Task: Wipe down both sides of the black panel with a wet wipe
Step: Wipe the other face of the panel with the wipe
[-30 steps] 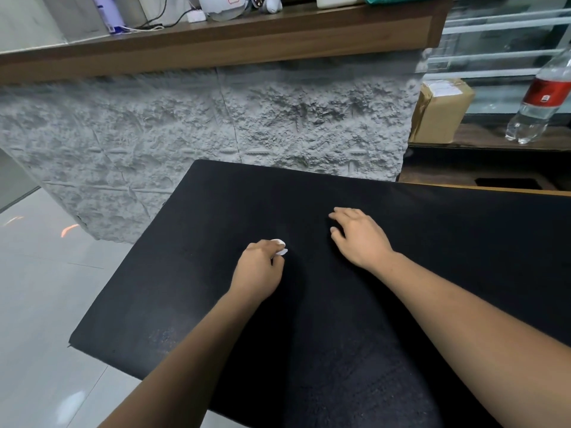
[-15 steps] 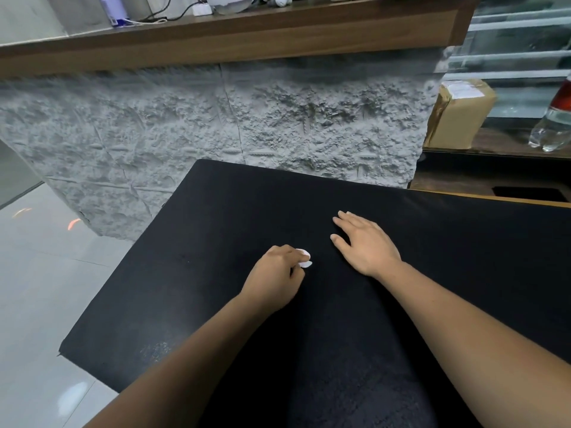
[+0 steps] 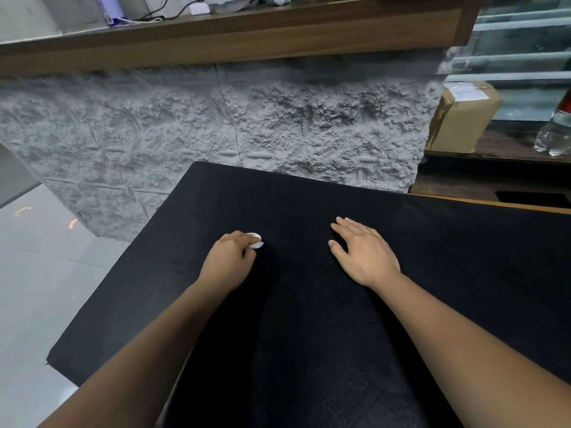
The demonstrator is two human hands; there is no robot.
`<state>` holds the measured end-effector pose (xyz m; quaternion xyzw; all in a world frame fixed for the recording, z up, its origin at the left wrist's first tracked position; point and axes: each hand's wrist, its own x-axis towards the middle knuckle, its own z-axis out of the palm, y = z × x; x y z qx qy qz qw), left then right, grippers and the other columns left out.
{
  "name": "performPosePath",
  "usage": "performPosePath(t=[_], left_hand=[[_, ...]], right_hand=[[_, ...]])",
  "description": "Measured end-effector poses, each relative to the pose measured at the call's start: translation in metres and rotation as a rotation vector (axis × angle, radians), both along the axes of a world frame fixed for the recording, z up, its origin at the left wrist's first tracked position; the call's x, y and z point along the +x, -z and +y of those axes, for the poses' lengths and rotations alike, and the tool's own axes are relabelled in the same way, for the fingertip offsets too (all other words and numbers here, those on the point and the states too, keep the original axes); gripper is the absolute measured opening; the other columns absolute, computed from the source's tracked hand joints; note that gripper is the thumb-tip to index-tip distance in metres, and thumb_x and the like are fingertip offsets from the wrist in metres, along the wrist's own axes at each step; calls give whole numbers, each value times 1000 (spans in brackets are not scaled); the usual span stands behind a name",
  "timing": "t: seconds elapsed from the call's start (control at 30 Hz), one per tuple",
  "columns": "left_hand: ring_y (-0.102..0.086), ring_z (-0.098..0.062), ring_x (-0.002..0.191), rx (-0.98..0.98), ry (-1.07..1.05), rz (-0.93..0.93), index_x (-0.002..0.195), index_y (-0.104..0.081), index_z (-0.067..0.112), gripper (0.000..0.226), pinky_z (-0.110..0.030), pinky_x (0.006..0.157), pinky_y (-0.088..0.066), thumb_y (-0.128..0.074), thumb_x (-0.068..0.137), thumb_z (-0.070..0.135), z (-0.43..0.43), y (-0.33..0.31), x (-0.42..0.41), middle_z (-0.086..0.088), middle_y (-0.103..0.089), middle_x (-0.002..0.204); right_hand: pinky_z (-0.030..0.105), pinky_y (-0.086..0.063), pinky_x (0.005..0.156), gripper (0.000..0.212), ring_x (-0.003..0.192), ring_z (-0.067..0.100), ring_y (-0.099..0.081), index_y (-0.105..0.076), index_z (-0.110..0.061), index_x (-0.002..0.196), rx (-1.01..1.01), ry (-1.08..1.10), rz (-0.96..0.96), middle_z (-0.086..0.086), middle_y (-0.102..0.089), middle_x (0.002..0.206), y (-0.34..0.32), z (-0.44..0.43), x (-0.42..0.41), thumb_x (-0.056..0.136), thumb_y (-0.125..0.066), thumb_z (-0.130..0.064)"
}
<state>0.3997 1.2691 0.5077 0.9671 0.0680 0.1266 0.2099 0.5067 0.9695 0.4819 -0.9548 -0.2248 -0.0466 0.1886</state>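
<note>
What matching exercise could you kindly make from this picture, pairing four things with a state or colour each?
Things:
1. left hand
2. right hand
3. box
4. bottle

States:
a. clear, at the right edge of view
b. flat on the panel, fingers straight
c. brown
d. grips the wipe

Pairs: 1-d, 2-b, 3-c, 4-a
</note>
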Motion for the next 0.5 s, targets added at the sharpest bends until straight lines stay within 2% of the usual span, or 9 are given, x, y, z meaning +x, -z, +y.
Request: performPosePath(t=[0.23, 0.37, 0.5], left_hand=[[-60, -19, 118, -116, -166, -24, 119, -78, 24, 38, -31, 97, -49, -49, 98, 11, -9, 0, 20, 9, -71, 125], [-59, -20, 117, -115, -115, -18, 117, -78, 23, 37, -38, 97, -53, -49, 98, 11, -31, 1, 27, 6, -70, 124], [-58, -22, 113, -91, -41, -8, 120, -76, 22, 37, -40, 97, -52, -48, 98, 10, -57, 0, 34, 3, -70, 121]], right_hand=[[34, -21, 128, 59, 156, 3, -23, -46, -34, 156, 9, 11, -12, -17, -34, 166, 0, 1, 0, 104, -34, -58], [33, -21, 128, 58, 155, 3, -23, -47, -34, 155, 16, 16, -12, -17, -35, 166, 0, 2, 0, 104, -35, -58], [34, -21, 128, 57, 155, 2, -23, -47, -34, 155, 17, 19, -10, -18, -35, 166, 0, 2, 0, 104, -35, -57]])
